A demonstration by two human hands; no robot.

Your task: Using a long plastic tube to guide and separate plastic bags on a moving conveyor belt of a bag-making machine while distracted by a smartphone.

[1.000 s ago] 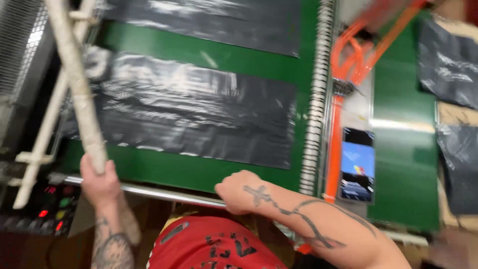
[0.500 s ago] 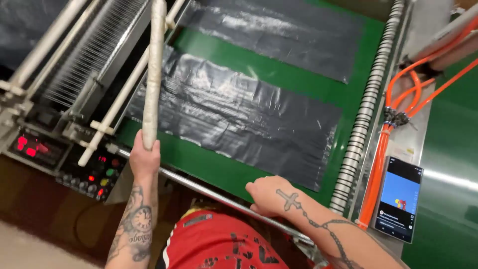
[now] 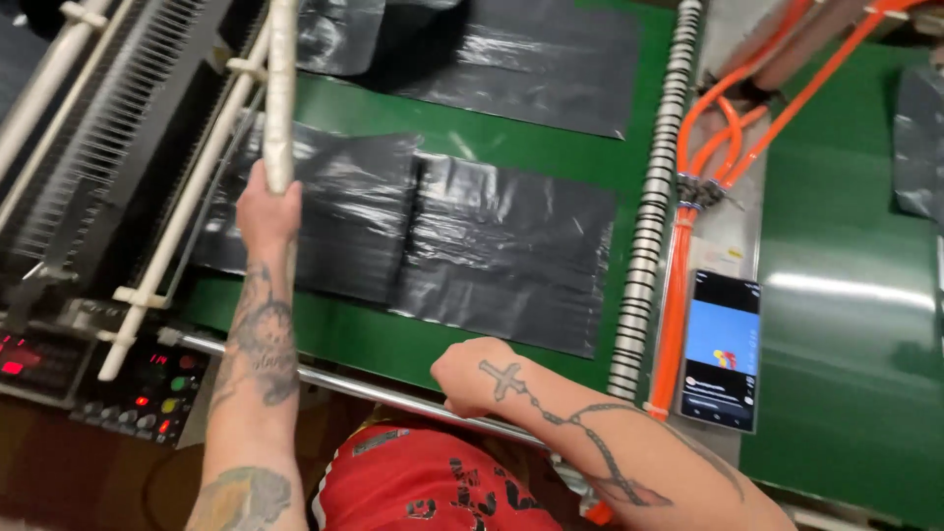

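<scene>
Up in the upper left of the frame, the left hand (image 3: 267,208) is clenched around the lower end of a pale rod (image 3: 280,88) that runs straight up and out past the top edge. Just right of that hand and below the rod, two black plastic bags (image 3: 413,236) lie flat side by side on the green conveyor belt (image 3: 511,147), their inner edges touching or slightly overlapping near the middle of the frame; another black sheet (image 3: 531,59) lies higher up the belt. Lower centre, the right hand (image 3: 472,379) rests curled over the shiny metal rail (image 3: 344,383) at the belt's near edge, its fingers bent around the rail. At lower left sits a control panel (image 3: 138,388) with red lit digits and small buttons. Right of the belt, a ribbed grey hose (image 3: 649,211) runs top to bottom, orange cables (image 3: 678,295) beside it, and a phone (image 3: 720,351) with a lit screen lies just beside those.
</scene>
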